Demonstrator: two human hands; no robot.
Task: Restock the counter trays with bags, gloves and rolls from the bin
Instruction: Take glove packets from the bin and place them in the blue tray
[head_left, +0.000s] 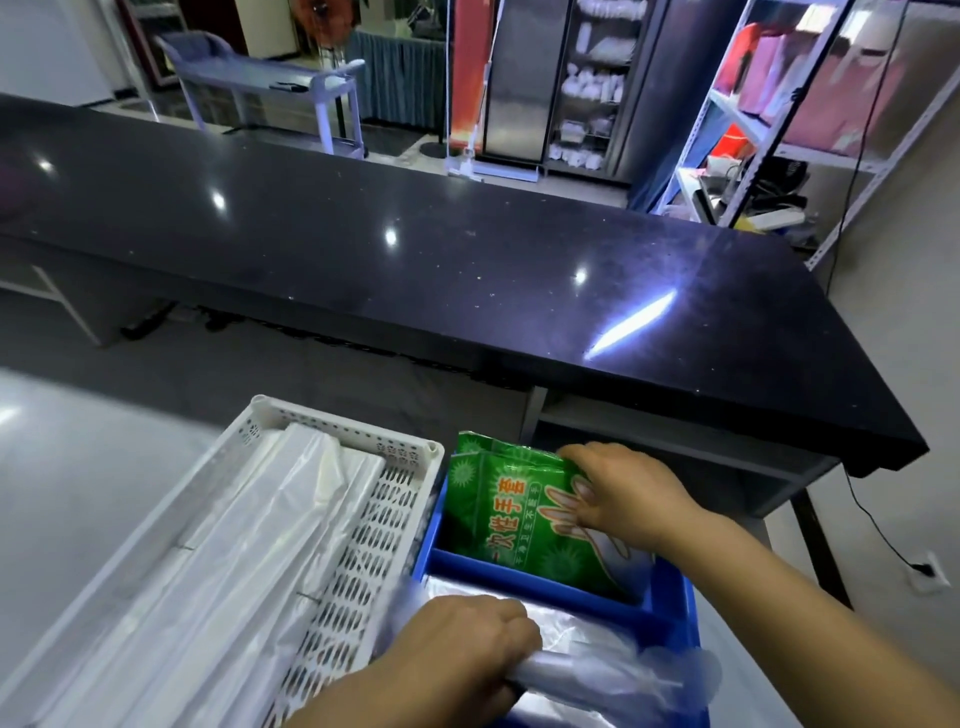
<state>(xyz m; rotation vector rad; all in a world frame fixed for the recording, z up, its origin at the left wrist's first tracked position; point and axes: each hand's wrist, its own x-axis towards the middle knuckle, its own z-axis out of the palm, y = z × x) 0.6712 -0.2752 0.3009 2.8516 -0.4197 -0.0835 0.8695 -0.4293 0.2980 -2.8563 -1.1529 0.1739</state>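
**Hand positions at the blue tray**

Left hand (457, 660) clamps a clear roll (597, 675) over the blue tray's (519, 569) near compartment. Right hand (628, 493) grips the green glove packet (509, 519) standing in the far compartment. A white tray (363, 545) of bags (234, 545) abuts its left edge. A black counter (415, 249) spans beyond.

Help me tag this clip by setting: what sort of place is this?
Likely a shop or food-service counter. Clues: the long black counter, a green pack of disposable gloves in a blue bin beside a white tray of clear bags, and metal shelving stocked with pink bags.
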